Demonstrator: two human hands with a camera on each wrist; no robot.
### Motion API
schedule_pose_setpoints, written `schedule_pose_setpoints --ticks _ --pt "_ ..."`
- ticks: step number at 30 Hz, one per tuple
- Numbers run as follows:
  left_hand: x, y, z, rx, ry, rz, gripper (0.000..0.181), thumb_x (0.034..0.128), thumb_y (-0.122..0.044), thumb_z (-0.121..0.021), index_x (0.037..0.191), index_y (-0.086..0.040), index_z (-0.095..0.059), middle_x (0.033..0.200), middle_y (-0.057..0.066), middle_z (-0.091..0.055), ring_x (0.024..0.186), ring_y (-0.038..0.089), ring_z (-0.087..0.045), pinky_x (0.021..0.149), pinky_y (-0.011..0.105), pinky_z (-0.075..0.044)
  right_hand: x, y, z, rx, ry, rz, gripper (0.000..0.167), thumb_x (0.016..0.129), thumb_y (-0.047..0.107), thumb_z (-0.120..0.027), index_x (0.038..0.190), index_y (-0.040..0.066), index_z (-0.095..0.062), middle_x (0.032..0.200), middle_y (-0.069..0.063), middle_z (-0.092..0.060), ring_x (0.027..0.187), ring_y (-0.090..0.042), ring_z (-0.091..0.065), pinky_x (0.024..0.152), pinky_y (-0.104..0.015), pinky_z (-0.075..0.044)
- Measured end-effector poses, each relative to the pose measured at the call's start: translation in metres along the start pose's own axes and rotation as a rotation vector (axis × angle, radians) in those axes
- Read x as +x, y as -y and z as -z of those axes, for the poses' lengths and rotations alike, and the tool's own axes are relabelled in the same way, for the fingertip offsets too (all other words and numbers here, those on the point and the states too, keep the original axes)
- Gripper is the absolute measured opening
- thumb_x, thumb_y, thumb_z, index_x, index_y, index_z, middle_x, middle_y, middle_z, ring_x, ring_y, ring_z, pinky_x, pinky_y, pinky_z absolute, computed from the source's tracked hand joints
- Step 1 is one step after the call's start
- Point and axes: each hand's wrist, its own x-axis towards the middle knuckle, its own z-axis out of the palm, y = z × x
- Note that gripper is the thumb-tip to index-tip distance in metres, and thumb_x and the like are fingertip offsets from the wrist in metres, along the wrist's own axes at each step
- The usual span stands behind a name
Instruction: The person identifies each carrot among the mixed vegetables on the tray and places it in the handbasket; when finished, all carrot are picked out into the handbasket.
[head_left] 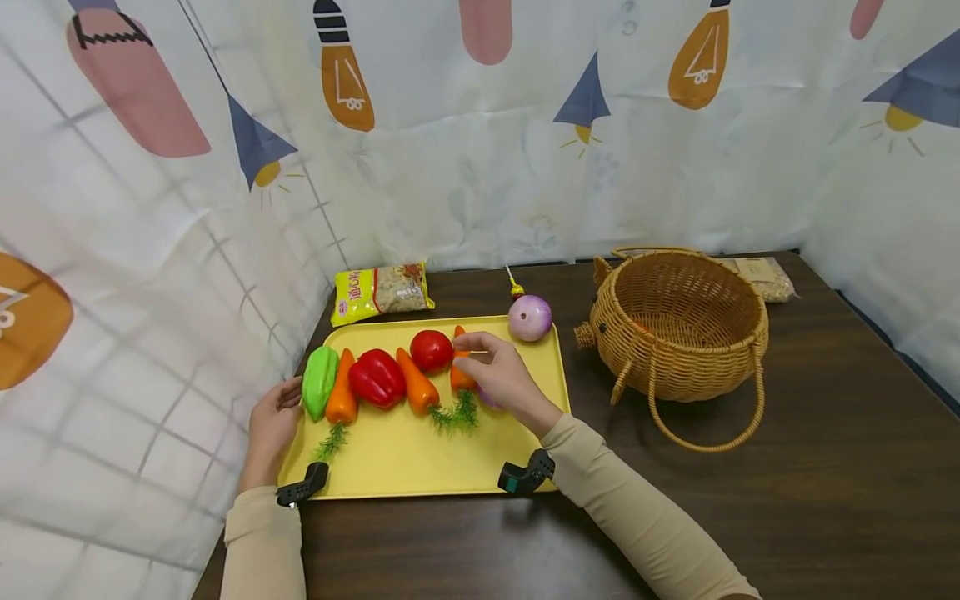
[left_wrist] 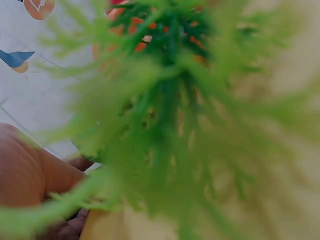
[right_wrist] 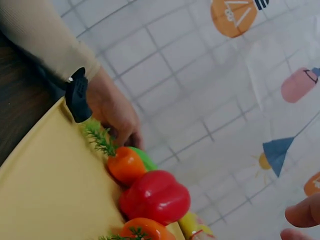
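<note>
On the yellow tray (head_left: 405, 467) lie a green star fruit (head_left: 320, 383), several orange carrots (head_left: 342, 400) with green tops, a red bell pepper (head_left: 378, 379), a tomato (head_left: 431, 351) and a purple onion (head_left: 529, 318). My left hand (head_left: 272, 425) rests at the tray's left edge beside the star fruit, fingers bent loosely; blurred carrot greens (left_wrist: 165, 115) cover much of the left wrist view. Above the rightmost carrot (head_left: 461, 375), next to the tomato, hovers my right hand (head_left: 506, 379), thumb and forefinger apart. Beneath it, another purple item (head_left: 489, 398) is mostly hidden.
A wicker basket (head_left: 675, 367) with a pig's snout stands right of the tray, its handle hanging toward the front. Behind the tray are a yellow snack bag (head_left: 382, 292) and a small yellow lollipop-like item (head_left: 516, 289). A clear packet (head_left: 761, 277) lies behind the basket.
</note>
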Motion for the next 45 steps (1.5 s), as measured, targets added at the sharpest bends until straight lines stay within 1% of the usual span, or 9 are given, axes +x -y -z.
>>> schedule_pose_setpoints --ticks 6,11,16,21,25,31,35,41,45 --pt "-0.004 0.003 0.001 -0.013 0.007 0.01 0.056 0.0952 0.003 -0.038 0.151 -0.004 -0.036 0.146 0.022 -0.045 0.132 0.035 -0.043 0.108 0.049 -0.036 0.001 -0.008 -0.005 -0.129 -0.03 -0.029 0.038 0.093 0.028 -0.066 0.128 0.013 -0.064 0.134 -0.006 -0.06 0.126 -0.031 -0.054 0.105 -0.048 -0.041" --pt "-0.003 0.001 0.001 -0.004 -0.017 -0.005 0.056 0.0941 0.003 -0.038 0.149 -0.003 -0.039 0.144 0.022 -0.048 0.13 0.034 -0.046 0.106 0.046 -0.037 0.002 -0.013 -0.004 -0.223 -0.057 -0.011 0.042 0.092 0.038 -0.066 0.129 0.018 -0.063 0.134 0.001 -0.06 0.128 -0.03 -0.053 0.108 -0.048 -0.038" --pt "-0.002 -0.002 0.001 -0.003 -0.012 -0.012 0.055 0.0947 0.003 -0.036 0.149 -0.003 -0.039 0.144 0.022 -0.047 0.131 0.034 -0.046 0.105 0.045 -0.038 0.005 -0.017 -0.001 -0.221 -0.078 0.076 0.04 0.093 0.028 -0.067 0.128 0.009 -0.062 0.136 -0.006 -0.058 0.13 -0.036 -0.049 0.108 -0.046 -0.039" --pt "0.0 -0.001 0.0 0.002 -0.035 -0.02 0.054 0.0938 0.003 -0.037 0.148 -0.002 -0.042 0.142 0.022 -0.05 0.128 0.033 -0.048 0.099 0.034 -0.04 0.009 -0.021 -0.001 -0.216 -0.084 0.159 0.037 0.092 0.015 -0.067 0.125 0.001 -0.062 0.132 -0.014 -0.057 0.129 -0.038 -0.048 0.109 -0.045 -0.038" --pt "0.002 0.0 -0.001 0.001 -0.062 -0.018 0.054 0.0925 0.003 -0.04 0.146 -0.002 -0.045 0.139 0.021 -0.053 0.125 0.032 -0.05 0.093 0.027 -0.041 0.011 -0.022 -0.003 -0.245 -0.078 0.178 0.038 0.091 0.013 -0.068 0.126 0.0 -0.061 0.132 -0.015 -0.056 0.128 -0.038 -0.049 0.109 -0.044 -0.039" --pt "0.002 -0.001 0.0 -0.001 -0.046 -0.016 0.054 0.0929 0.004 -0.04 0.147 -0.003 -0.044 0.14 0.021 -0.052 0.127 0.032 -0.049 0.092 0.024 -0.039 0.009 -0.024 -0.008 -0.228 -0.06 0.174 0.037 0.09 0.009 -0.069 0.125 0.0 -0.061 0.133 -0.016 -0.055 0.127 -0.04 -0.049 0.105 -0.047 -0.042" --pt "0.003 -0.002 0.001 0.002 -0.041 -0.019 0.054 0.0932 0.004 -0.041 0.147 -0.003 -0.044 0.14 0.022 -0.052 0.127 0.033 -0.049 0.091 0.023 -0.039 0.008 -0.026 -0.014 -0.265 -0.052 0.156 0.037 0.09 0.013 -0.069 0.125 0.002 -0.062 0.134 -0.014 -0.055 0.127 -0.037 -0.051 0.102 -0.047 -0.045" --pt "0.002 -0.002 -0.001 0.009 -0.038 -0.03 0.054 0.0932 0.003 -0.04 0.146 -0.002 -0.044 0.14 0.021 -0.052 0.127 0.033 -0.049 0.096 0.032 -0.041 0.008 -0.032 -0.021 -0.384 -0.059 0.143 0.037 0.088 0.017 -0.071 0.124 0.007 -0.063 0.128 -0.012 -0.059 0.116 -0.029 -0.055 0.097 -0.044 -0.048" --pt "0.002 -0.002 -0.002 0.018 -0.043 -0.035 0.053 0.0927 0.003 -0.04 0.146 -0.002 -0.045 0.14 0.022 -0.052 0.126 0.034 -0.05 0.097 0.033 -0.041 0.008 -0.038 -0.024 -0.452 -0.069 0.108 0.038 0.087 0.02 -0.072 0.123 0.009 -0.064 0.13 -0.01 -0.057 0.121 -0.027 -0.053 0.102 -0.044 -0.044"
